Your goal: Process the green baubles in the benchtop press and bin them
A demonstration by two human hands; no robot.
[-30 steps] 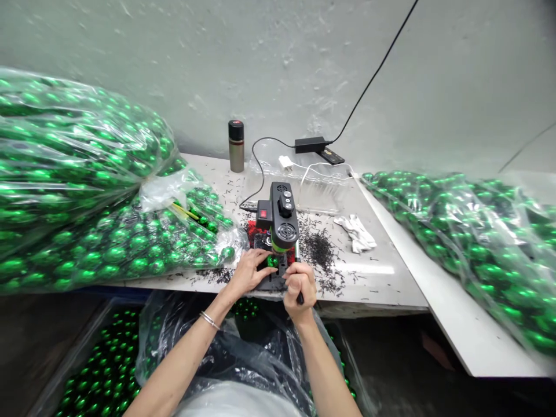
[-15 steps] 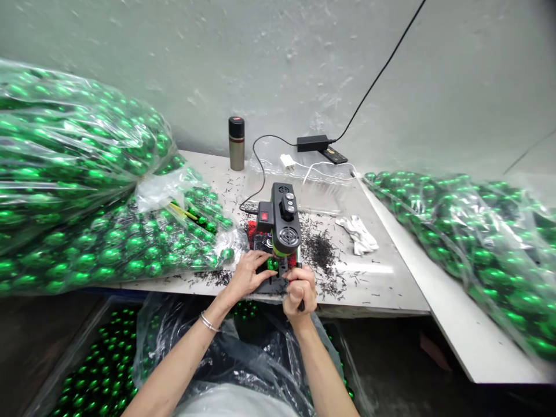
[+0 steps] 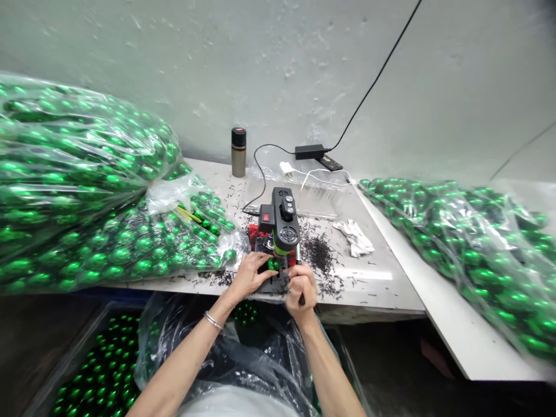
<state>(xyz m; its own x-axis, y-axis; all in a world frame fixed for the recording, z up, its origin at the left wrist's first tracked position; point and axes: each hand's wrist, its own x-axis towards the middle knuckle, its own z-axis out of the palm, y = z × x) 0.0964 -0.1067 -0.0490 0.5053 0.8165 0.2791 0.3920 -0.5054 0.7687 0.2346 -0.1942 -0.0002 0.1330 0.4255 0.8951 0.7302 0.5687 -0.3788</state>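
Note:
A small black bench drill (image 3: 284, 220) stands at the table's front edge. Under its head sits a shiny green ball (image 3: 272, 264). My left hand (image 3: 251, 275) reaches in from the left, thumb and fingers closed about that ball. To the right of the drill, my right hand (image 3: 302, 288) is wrapped round a black lever handle (image 3: 302, 299), whose end shows below the fist. Red bits (image 3: 259, 231) lie by the drill's base, and its tip is hard to make out.
Clear bags of green balls lie left (image 3: 87, 174) and right (image 3: 469, 249). Black shavings (image 3: 320, 253), white gloves (image 3: 355, 237), a flask (image 3: 238, 152), a power adapter (image 3: 310, 152) and cables are on the table (image 3: 382, 289). More balls fill a bin (image 3: 93, 370) below.
The view has shifted slightly. My right fist and the lever handle sit lower against the drill's side, the handle more hidden; my left hand stays at the green ball.

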